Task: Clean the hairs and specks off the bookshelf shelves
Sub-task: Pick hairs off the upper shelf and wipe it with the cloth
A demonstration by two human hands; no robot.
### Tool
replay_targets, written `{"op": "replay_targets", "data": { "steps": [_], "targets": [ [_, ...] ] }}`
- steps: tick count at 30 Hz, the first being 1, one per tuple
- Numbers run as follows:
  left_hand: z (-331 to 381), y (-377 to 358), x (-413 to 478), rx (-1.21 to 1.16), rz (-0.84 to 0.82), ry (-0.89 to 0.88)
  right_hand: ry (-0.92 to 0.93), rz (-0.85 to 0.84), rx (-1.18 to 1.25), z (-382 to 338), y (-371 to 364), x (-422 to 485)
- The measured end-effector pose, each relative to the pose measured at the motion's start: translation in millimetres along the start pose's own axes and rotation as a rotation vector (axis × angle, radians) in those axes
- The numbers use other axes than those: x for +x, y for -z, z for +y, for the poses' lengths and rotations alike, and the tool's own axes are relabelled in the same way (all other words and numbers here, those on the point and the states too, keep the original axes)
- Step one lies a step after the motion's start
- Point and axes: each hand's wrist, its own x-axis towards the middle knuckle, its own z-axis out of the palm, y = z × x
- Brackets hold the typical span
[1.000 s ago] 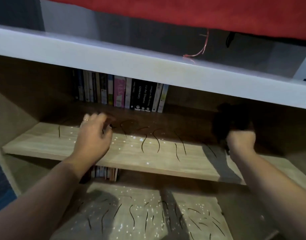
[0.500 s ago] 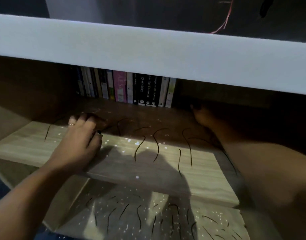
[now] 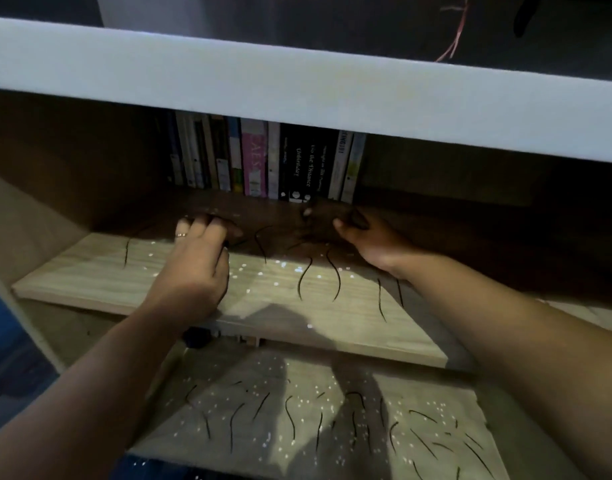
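My left hand [image 3: 193,268] lies on the middle shelf [image 3: 89,271] with the fingers bent down and their tips on the wood, where the shadow begins. A ring [image 3: 181,234] is on one finger. A dark line lies just beside my thumb, but I cannot tell if I pinch it. My right hand [image 3: 366,240] is at 3 o'clock from the left one, deeper in the shadow, with the wrist over the shelf. Something dark is at its fingertips, and I cannot tell whether the hand holds it or is only half closed. Between my two hands, and towards 6 o'clock from them, several long curved hairs [image 3: 336,277] lie on the light wood, and one more lies alone at 9 o'clock from my left hand. Small white specks [image 3: 243,266] are spread near my left hand. At 12 o'clock a row of books [image 3: 263,161] stands upright at the back of this shelf, under the white top board [image 3: 297,84]. At 6 o'clock, below my arms, the lower shelf [image 3: 436,389] carries many more hairs and specks.
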Motion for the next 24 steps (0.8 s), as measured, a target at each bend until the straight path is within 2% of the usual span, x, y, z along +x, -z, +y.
{"op": "replay_targets", "data": {
  "steps": [3,7,11,15,19,24],
  "targets": [
    [-2,2,1,0.006,-0.009,0.020,-0.096,-0.021,0.034,-12,-7,-44],
    [-4,3,-3,-0.052,0.001,-0.020,0.048,-0.101,0.044,-23,-17,-98],
    [-5,21,-10,-0.187,0.027,-0.025,0.056,-0.130,0.052,-29,-25,-141],
    [-15,46,-13,-0.179,0.010,-0.023,0.079,-0.141,0.097,-40,-30,-164],
    [-48,61,-9,-0.132,0.053,0.024,0.073,-0.015,0.302,-57,-21,-147],
    [-95,72,-3,-0.090,0.110,0.116,-0.070,0.238,0.448,-58,-5,-87]
  ]
}}
